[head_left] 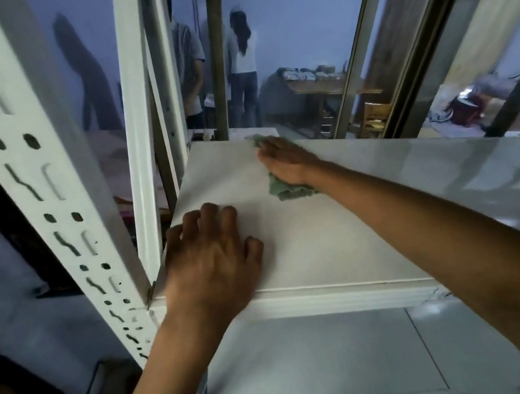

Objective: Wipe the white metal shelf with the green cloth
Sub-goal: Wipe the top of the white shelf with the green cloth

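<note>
The white metal shelf (340,239) fills the middle of the head view, its board flat in front of me. My right hand (287,160) lies flat on the green cloth (284,188) near the shelf's far edge, fingers straight, pressing it down. Bits of the cloth show beyond the fingertips and under the wrist; the rest is hidden by the hand. My left hand (210,256) rests palm down on the shelf's near left corner, fingers spread and holding nothing.
A perforated white upright (54,204) stands at the left, a second white post (141,146) behind it. A lower shelf board (323,363) lies below. Dark metal posts (356,61) rise at the back right. Two people (244,60) stand in the room beyond.
</note>
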